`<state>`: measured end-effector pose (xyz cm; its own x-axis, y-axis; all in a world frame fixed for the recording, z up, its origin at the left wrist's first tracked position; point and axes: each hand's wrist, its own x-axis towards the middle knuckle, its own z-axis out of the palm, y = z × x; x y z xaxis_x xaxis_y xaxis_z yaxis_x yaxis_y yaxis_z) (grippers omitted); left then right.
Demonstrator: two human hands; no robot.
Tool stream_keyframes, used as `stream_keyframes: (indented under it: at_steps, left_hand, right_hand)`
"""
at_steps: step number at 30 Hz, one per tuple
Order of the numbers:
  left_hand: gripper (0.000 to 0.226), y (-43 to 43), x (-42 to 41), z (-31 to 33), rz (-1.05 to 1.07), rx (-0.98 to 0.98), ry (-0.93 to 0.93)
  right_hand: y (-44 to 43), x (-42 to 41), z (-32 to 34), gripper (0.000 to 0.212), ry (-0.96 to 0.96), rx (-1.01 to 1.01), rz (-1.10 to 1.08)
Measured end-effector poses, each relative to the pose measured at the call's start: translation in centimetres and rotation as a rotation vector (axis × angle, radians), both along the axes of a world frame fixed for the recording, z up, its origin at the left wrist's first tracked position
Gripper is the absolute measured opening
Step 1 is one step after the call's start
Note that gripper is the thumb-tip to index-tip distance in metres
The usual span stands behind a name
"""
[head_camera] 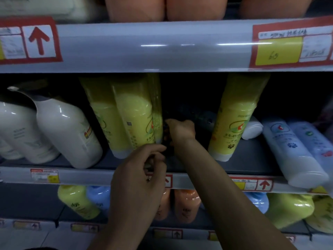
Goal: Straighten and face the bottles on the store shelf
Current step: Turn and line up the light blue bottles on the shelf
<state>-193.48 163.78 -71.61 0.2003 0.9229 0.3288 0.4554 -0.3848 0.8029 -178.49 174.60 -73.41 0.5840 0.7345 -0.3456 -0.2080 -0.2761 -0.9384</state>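
On the middle shelf [243,165] stand a group of yellow bottles [133,116] left of centre and one yellow bottle [232,120] to the right, with a dark gap between them. A dark bottle [166,139], hard to make out, sits in that gap beside the yellow group. My right hand [181,130] reaches deep into the gap and grips its upper part. Near the shelf's front edge, my left hand [138,175] has its fingers curled around the dark bottle's lower end.
White pump bottles [59,130] lean at the left. Pale blue-white bottles [290,150] lean at the right, behind a small white one [252,129]. Price rails [144,49] with red arrow tags run above and below. The lower shelf holds yellow, blue and orange bottles [186,204].
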Motion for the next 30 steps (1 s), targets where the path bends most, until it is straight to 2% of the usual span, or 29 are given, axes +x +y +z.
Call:
stream_keyframes:
  at_steps: [2,5,10,13,18,22,30]
  left_hand:
    - [0.023,0.1,-0.3,0.1,-0.001,0.001,-0.022]
    - [0.024,0.1,-0.7,0.2,-0.007,-0.004,-0.046]
    - [0.021,-0.1,-0.9,0.2,-0.007,-0.003,-0.052]
    - [0.021,-0.3,-0.8,0.2,-0.001,0.0,-0.043]
    - [0.022,-0.5,-0.6,0.4,0.007,-0.007,-0.032]
    - [0.022,-0.9,0.0,0.4,0.014,-0.033,-0.01]
    - [0.024,-0.8,1.0,0.4,-0.011,-0.093,0.038]
  right_hand:
    - [0.3,0.2,0.0,0.035,0.009,-0.038,0.016]
    - [1.0,0.2,0.1,0.048,0.045,-0.049,-0.006]
    - [1.2,0.2,0.6,0.035,0.108,-0.018,-0.007]
    - [-0.2,0.1,0.3,0.045,0.07,0.034,-0.041]
    - [-4.6,-1.1,-0.2,0.043,-0.138,0.083,-0.165]
    - [-8.5,-3.0,0.4,0.026,-0.346,0.094,-0.223]
    - [-11.7,-3.9,0.4,0.028,-0.655,0.036,-0.163]
